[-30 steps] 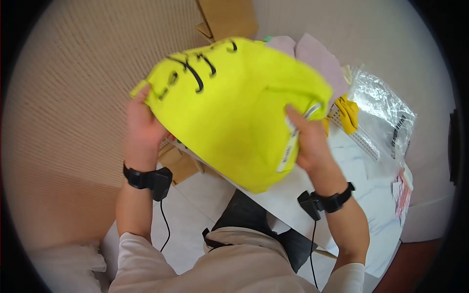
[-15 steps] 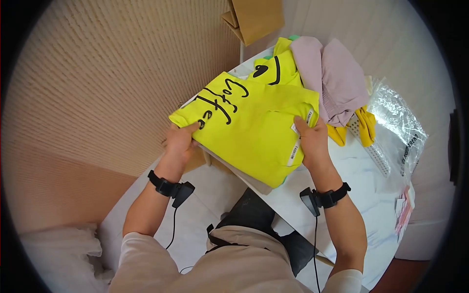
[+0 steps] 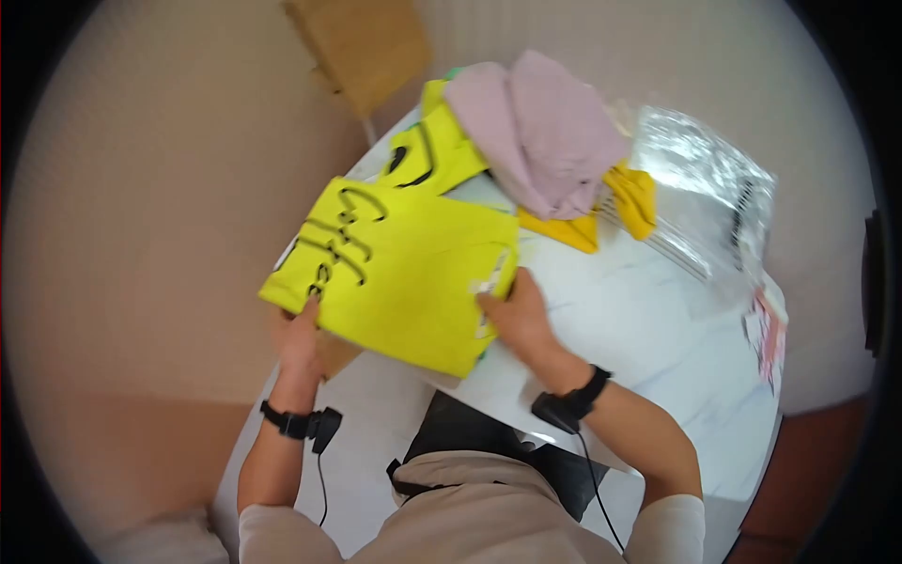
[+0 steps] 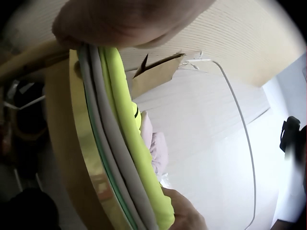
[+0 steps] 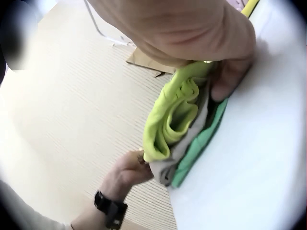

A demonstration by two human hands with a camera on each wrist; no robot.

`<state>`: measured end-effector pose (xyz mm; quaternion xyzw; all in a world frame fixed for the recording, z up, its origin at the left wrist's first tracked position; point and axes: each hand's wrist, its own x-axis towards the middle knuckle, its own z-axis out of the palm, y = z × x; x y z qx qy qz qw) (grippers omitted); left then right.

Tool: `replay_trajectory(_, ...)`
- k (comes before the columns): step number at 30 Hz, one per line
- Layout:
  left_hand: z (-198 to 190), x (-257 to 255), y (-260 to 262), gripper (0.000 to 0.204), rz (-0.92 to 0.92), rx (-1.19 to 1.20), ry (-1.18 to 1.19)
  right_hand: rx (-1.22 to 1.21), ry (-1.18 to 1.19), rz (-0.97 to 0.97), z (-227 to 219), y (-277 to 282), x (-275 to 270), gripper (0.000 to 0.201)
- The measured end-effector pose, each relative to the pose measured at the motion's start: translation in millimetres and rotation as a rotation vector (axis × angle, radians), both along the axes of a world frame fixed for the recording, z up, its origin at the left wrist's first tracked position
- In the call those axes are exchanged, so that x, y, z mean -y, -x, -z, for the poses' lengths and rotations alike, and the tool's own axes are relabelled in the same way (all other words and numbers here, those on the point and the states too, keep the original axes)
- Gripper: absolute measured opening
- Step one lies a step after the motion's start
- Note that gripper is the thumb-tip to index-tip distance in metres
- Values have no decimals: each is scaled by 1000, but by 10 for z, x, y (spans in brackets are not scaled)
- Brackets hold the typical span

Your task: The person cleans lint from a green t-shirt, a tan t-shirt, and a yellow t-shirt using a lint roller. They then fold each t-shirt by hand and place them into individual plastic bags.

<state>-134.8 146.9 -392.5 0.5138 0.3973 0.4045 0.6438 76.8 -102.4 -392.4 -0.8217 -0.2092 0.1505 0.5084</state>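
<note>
A folded neon-yellow shirt (image 3: 413, 273) with black "Coffee" lettering lies on top of a grey folded garment (image 5: 184, 148) and a green one (image 5: 199, 143), near the table's left edge. My left hand (image 3: 301, 343) grips its near left corner, thumb on top by the lettering. At the right side, my right hand (image 3: 521, 320) holds the edge beside white label strips, thumb on top. In the right wrist view, a fingertip (image 5: 224, 86) of that hand reaches in by the grey and green layers. Another yellow garment (image 3: 451, 150) with black print lies behind.
A crumpled pink garment (image 3: 545, 132) and a mustard-yellow cloth (image 3: 634, 197) lie at the back of the white marbled table (image 3: 658, 348). To the right are a clear plastic bag (image 3: 695, 188) and pink-and-white tags (image 3: 769, 338). A brown cardboard piece (image 3: 366, 52) stands beyond the table.
The yellow shirt was lifted and tilted, then came down flat on the stack. It now lies farther from the pink garment, with table showing between. Both hands keep their grip; the view has turned.
</note>
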Motion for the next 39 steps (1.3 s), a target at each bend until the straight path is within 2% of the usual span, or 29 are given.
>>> replay_trajectory(2,-57,-51,-50,52,37,-62,-101,-47,13,36,-107,100,19,51)
replay_trajectory(5,-167,-101,-131,47,77,-165,-149,-197,-195,78,-86,124,108,50)
replay_trajectory(8,-208,-132,-173,45,80,-206,-183,-394,-266,125,-233,32,325,42)
replay_trajectory(10,-114,-158,-139,46,52,-248,-266,-54,-317,270,51,-401,482,36)
replay_trajectory(11,-212,-27,-121,49,78,-188,-193,118,-327,338,123,-672,621,32)
replay_trajectory(12,-248,51,-79,52,84,-181,-173,244,-347,398,-28,-918,864,23)
replay_trajectory(13,-266,125,-6,56,85,-175,-155,343,-284,476,-172,-1154,1119,21)
replay_trajectory(14,-222,167,66,59,85,-172,-137,547,-231,549,-250,-1425,1379,20)
replay_trajectory(16,20,196,199,66,-95,-177,-125,701,-100,627,-517,-1736,1918,26)
replay_trajectory(17,115,219,271,69,-188,-180,-118,764,-5,605,-575,-1835,2198,35)
replay_trajectory(20,88,618,452,74,-203,-347,-515,930,328,527,-606,-1814,2818,53)
replay_trajectory(21,44,746,455,73,-188,-348,-582,976,450,491,-599,-1732,2931,59)
replay_trajectory(24,-88,1025,425,71,-139,-347,-769,1101,691,438,-639,-1418,3109,69)
replay_trajectory(27,-171,1171,281,70,-74,-297,-900,1207,690,448,-463,-1442,3295,55)
replay_trajectory(29,-237,1251,150,72,-22,-222,-958,1206,652,395,-373,-1523,3416,42)
replay_trajectory(32,-312,1382,-36,73,-23,-132,-862,1255,522,377,-425,-1485,3436,25)
replay_trajectory(33,-329,1409,-84,72,8,-134,-899,1281,467,381,-476,-1451,3381,20)
replay_trajectory(36,-358,1555,-189,68,115,-144,-956,1222,329,345,-743,-1263,3215,21)
replay_trajectory(37,-380,1637,-237,67,165,-144,-946,1049,277,278,-753,-1200,3192,23)
replay_trajectory(39,-326,1692,-322,64,249,-84,-938,1023,206,454,-732,-1251,3196,29)
